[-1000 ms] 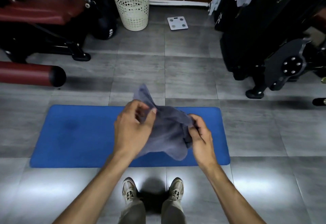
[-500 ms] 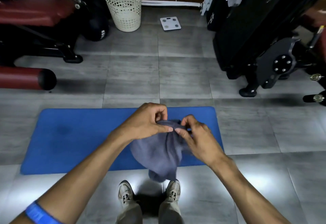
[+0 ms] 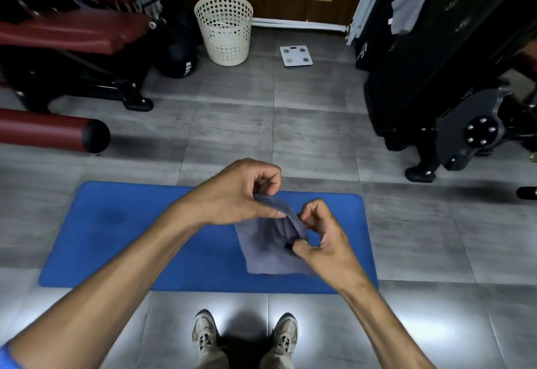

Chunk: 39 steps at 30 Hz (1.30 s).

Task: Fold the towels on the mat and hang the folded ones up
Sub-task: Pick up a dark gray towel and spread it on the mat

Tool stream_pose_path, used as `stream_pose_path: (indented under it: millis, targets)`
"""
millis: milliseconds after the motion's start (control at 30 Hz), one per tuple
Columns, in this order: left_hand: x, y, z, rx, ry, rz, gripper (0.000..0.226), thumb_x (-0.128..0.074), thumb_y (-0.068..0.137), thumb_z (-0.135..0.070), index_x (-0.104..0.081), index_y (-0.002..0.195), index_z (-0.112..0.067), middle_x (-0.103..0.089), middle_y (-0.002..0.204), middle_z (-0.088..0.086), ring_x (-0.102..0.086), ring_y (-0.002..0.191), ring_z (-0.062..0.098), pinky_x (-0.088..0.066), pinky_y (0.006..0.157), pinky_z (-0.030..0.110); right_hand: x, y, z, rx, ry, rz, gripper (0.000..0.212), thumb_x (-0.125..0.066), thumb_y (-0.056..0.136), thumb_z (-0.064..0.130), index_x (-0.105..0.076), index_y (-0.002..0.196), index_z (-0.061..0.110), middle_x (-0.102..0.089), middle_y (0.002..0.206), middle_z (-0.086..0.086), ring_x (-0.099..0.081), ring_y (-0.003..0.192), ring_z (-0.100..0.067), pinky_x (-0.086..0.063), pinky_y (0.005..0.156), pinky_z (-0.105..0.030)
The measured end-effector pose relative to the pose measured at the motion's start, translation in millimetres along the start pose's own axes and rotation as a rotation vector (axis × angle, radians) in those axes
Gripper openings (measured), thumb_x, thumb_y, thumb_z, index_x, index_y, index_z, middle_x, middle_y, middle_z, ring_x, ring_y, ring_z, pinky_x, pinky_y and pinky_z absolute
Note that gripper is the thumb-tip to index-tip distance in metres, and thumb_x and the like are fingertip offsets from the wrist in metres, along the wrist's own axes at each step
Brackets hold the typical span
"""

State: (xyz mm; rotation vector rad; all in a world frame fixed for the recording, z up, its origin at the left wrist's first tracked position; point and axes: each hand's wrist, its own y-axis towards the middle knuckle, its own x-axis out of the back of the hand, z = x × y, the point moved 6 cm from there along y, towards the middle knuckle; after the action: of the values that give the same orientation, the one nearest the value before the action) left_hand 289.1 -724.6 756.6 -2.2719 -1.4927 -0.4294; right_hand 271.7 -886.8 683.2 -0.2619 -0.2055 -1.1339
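A grey-blue towel (image 3: pixel 267 249) hangs in the air over the right half of the blue mat (image 3: pixel 122 232). My left hand (image 3: pixel 235 191) pinches its upper edge at the left. My right hand (image 3: pixel 322 238) pinches the same edge at the right, fingers curled round the cloth. The towel's lower part droops in a roughly square shape, bunched near my right thumb. Both hands are close together, about a hand's width apart.
A cream perforated laundry basket (image 3: pixel 223 26) stands at the back wall. A white bathroom scale (image 3: pixel 295 55) lies right of it. A red-padded gym bench (image 3: pixel 66 31) and roller (image 3: pixel 49 129) are at the left, a black machine (image 3: pixel 444 57) at the right. My shoes (image 3: pixel 245 336) stand just before the mat.
The towel went from a crumpled bunch to a flatter hanging sheet. My hands came together at its top edge and have now drawn slightly apart; the view tilted up a little.
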Motion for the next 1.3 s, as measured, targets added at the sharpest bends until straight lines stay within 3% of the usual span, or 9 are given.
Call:
stream_pose_path:
  millis: [133, 300, 467, 567, 700, 833, 1067, 1233, 1300]
  targets:
    - [12, 1, 4, 0.046, 0.055, 0.07, 0.016, -0.081, 0.074, -0.017, -0.065, 0.077, -0.019, -0.063, 0.069, 0.007, -0.053, 0.061, 0.024, -0.045, 0.056, 0.039, -5, 7, -1, 0.096, -0.165, 0.032, 0.027, -0.055, 0.067, -0.006, -0.06, 0.079, 0.018, -0.056, 0.086, 0.002, -0.057, 0.081, -0.014, -0.049, 0.071, -0.033]
    - [18, -6, 3, 0.078, 0.009, 0.204, 0.005, -0.076, 0.081, -0.017, -0.072, 0.081, -0.014, -0.067, 0.074, 0.012, -0.057, 0.064, 0.022, -0.045, 0.058, 0.037, 5, 13, 8, 0.113, 0.293, -0.117, 0.025, -0.053, 0.071, -0.012, -0.07, 0.08, 0.005, -0.065, 0.085, -0.011, -0.062, 0.077, -0.024, -0.05, 0.069, -0.033]
    - [29, -7, -4, 0.008, -0.011, 0.11, 0.004, -0.074, 0.083, -0.017, -0.071, 0.081, -0.017, -0.066, 0.074, 0.012, -0.06, 0.073, 0.035, -0.049, 0.062, 0.043, -10, 13, 19, 0.03, 0.256, 0.25, 0.015, -0.053, 0.07, -0.008, -0.053, 0.074, 0.006, -0.046, 0.063, -0.006, -0.042, 0.059, -0.017, -0.035, 0.053, -0.029]
    - [31, -12, -5, -0.005, 0.055, 0.124, 0.006, -0.075, 0.083, -0.016, -0.072, 0.078, -0.019, -0.066, 0.068, 0.002, -0.061, 0.067, 0.027, -0.048, 0.058, 0.034, -10, 15, 4, -0.001, 0.07, 0.403, 0.02, -0.074, 0.078, 0.003, -0.055, 0.071, 0.005, -0.051, 0.06, 0.001, -0.046, 0.055, -0.009, -0.037, 0.054, -0.02]
    - [41, -25, 15, 0.025, 0.079, 0.059, 0.006, -0.077, 0.081, -0.02, -0.073, 0.076, -0.021, -0.066, 0.068, 0.006, -0.06, 0.068, 0.031, -0.046, 0.058, 0.036, 27, 28, -45, -0.05, -0.272, 0.251, 0.046, -0.084, 0.072, 0.034, -0.049, 0.06, 0.007, -0.044, 0.053, -0.005, -0.038, 0.051, -0.01, -0.03, 0.048, -0.029]
    - [62, -36, 48, 0.07, 0.116, -0.02, 0.007, -0.078, 0.079, -0.015, -0.074, 0.075, -0.019, -0.066, 0.065, 0.01, -0.059, 0.062, 0.031, -0.045, 0.056, 0.038, 57, 23, -102, -0.248, -0.629, 0.409, 0.032, -0.079, 0.063, 0.049, -0.063, 0.064, 0.022, -0.059, 0.057, 0.008, -0.05, 0.053, -0.007, -0.048, 0.056, -0.036]
    - [44, -89, 197, 0.4, 0.063, 0.033, 0.017, -0.077, 0.08, -0.012, -0.071, 0.07, -0.025, -0.062, 0.06, -0.006, -0.051, 0.06, 0.002, -0.041, 0.061, 0.027, 73, -31, -172, -0.527, -1.099, 0.584, 0.035, -0.072, 0.072, 0.058, -0.063, 0.086, 0.028, -0.063, 0.088, 0.012, -0.064, 0.096, -0.01, -0.042, 0.075, -0.02]
    - [-1, -153, 270, 0.627, 0.107, 0.262, 0.026, -0.074, 0.084, -0.02, -0.068, 0.062, -0.031, -0.05, 0.054, -0.016, -0.043, 0.053, 0.0, -0.034, 0.058, 0.022, 81, -81, -225, -0.555, -1.121, 0.506, 0.059, -0.063, 0.069, 0.075, -0.066, 0.101, 0.026, -0.065, 0.098, 0.006, -0.062, 0.1, -0.019, -0.033, 0.076, -0.028]
    - [-9, -175, 283, 0.671, 0.066, 0.298, 0.034, -0.07, 0.087, -0.017, -0.065, 0.055, -0.03, -0.046, 0.053, -0.014, -0.038, 0.052, -0.001, -0.031, 0.055, 0.018, 90, -100, -235, -0.564, -1.047, 0.584, 0.07, -0.055, 0.06, 0.085, -0.07, 0.096, 0.027, -0.062, 0.077, 0.011, -0.064, 0.089, -0.013, -0.038, 0.087, -0.034]
